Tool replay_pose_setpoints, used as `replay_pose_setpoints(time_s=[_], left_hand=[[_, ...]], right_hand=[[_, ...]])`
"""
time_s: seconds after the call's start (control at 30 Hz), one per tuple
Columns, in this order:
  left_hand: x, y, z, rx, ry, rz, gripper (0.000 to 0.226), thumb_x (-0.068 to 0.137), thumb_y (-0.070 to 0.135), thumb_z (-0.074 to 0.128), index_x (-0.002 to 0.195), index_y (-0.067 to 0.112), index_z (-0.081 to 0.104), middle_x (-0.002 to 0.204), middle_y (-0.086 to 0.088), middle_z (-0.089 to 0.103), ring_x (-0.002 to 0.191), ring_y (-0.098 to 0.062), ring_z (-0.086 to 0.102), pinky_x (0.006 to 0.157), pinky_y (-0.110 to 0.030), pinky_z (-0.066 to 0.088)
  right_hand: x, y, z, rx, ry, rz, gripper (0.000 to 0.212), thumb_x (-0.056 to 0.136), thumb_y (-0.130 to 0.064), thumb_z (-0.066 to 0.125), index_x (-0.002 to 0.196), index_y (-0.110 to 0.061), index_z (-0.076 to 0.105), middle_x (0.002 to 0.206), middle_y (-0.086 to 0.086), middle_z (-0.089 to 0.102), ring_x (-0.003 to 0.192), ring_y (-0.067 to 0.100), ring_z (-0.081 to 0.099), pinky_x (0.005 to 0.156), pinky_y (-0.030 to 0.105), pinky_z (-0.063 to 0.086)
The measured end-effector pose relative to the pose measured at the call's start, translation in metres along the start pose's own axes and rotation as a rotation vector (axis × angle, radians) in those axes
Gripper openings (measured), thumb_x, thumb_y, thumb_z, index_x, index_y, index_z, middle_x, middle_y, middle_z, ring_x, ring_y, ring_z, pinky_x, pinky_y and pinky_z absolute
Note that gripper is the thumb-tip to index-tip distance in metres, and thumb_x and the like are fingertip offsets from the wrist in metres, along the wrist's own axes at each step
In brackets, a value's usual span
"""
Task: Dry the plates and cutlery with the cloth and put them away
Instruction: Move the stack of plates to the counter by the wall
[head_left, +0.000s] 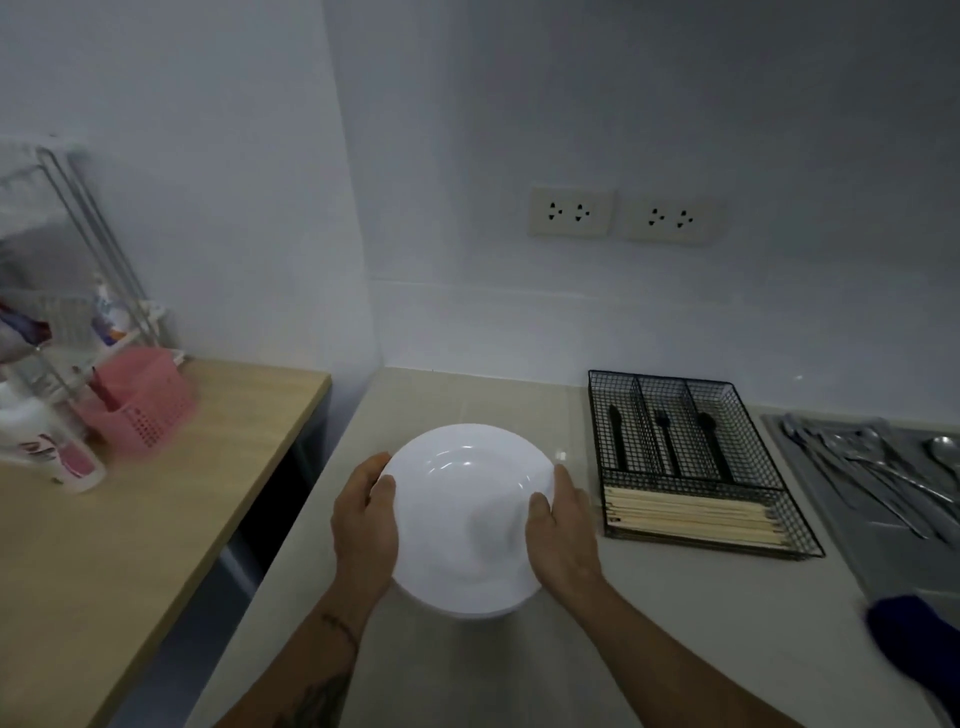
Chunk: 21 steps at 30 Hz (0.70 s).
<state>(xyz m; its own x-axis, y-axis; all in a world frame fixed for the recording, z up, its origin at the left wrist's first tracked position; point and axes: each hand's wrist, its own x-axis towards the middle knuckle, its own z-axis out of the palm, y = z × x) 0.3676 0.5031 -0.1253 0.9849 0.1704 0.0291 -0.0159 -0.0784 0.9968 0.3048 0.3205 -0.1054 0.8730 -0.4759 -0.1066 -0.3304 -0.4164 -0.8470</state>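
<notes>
A white plate (462, 514) lies on top of a short stack of white plates on the pale counter (649, 623). My left hand (363, 525) grips its left rim, thumb over the edge. My right hand (563, 535) grips the right rim the same way. A dark blue cloth (914, 639) lies at the counter's right edge. Several metal spoons and forks (872, 467) rest on a grey mat (883, 551) at the far right.
A black wire cutlery tray (779, 486) right of the plates holds black utensils and several wooden chopsticks (691, 514). A wooden table (156, 519) to the left carries a pink basket (145, 405), a bottle (52, 447) and a wire rack (78, 249). Wall sockets (571, 212) sit behind.
</notes>
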Motion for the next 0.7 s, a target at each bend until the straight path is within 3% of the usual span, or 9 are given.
replay_pose_setpoints(time_s=[0.23,0.7], left_hand=[[0.052,-0.018,0.026,0.033,-0.019,-0.017,0.025,0.1,0.02,0.049,0.12,0.022,0.064,0.114,0.001,0.067,0.1,-0.02,0.064,0.089,-0.047,0.056],[0.151,-0.059,0.094,0.1,-0.044,-0.028,0.024,0.099,0.021,0.049,0.116,0.02,0.066,0.11,0.003,0.069,0.1,-0.017,0.065,0.089,-0.041,0.057]], right_hand=[[0.048,-0.004,0.016,-0.045,0.013,0.103,0.056,0.1,-0.032,0.035,0.152,-0.023,0.016,0.15,0.006,0.026,0.131,0.029,0.038,0.107,0.038,0.031],[0.161,-0.003,0.032,-0.061,0.057,0.197,0.054,0.1,-0.031,0.036,0.151,-0.023,0.02,0.146,0.008,0.033,0.126,0.03,0.042,0.105,0.041,0.034]])
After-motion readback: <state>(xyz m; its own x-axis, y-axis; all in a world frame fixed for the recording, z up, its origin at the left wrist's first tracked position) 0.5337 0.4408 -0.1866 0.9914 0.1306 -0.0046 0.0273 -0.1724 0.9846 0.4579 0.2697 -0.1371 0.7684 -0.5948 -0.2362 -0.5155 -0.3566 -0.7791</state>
